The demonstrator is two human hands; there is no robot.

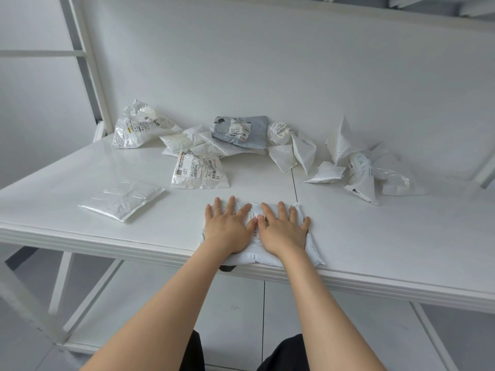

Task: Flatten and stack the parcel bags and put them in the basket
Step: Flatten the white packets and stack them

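Note:
A white parcel bag (312, 251) lies at the table's near edge. My left hand (227, 227) and my right hand (282, 228) press on it side by side, palms down and fingers spread straight. A flat white bag (123, 200) lies alone to the left. Behind, a labelled white bag (199, 171) sits in front of a loose row of crumpled bags: a white one (139, 128) at the far left, a grey one (241, 131) in the middle, and several white ones (359, 167) at the right. No basket is in view.
The white table (388, 236) has a raised front lip and a seam running back from the middle. A white wall panel rises behind the bags. White frame posts (88, 62) stand at the back left. Below the table are white bars and a tiled floor.

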